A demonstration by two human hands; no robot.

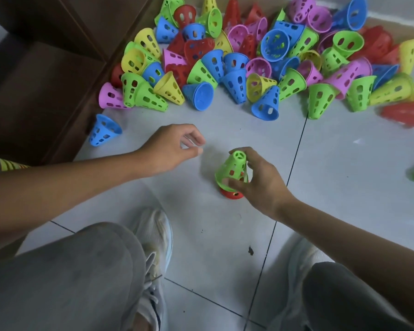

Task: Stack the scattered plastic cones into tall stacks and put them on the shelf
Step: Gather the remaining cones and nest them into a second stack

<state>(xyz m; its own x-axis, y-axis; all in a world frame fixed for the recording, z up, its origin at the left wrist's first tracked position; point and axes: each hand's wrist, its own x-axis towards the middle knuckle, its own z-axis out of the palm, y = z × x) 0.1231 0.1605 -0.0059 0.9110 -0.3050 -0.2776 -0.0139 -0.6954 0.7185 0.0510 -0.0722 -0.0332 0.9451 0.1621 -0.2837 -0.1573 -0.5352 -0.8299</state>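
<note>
The green cone is going down over a red cone on the floor, my right hand gripping it, left hand loosely curled and empty, so I'm seating it squarely.

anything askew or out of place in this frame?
Yes. The green cone held by the right hand sits tilted on the red cone, not fully nested. One blue cone lies apart from the pile, beside the brown shelf.

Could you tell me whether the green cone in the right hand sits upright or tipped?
Slightly tipped: the green cone leans, narrow end up, over a red cone, gripped by the right hand.
</note>
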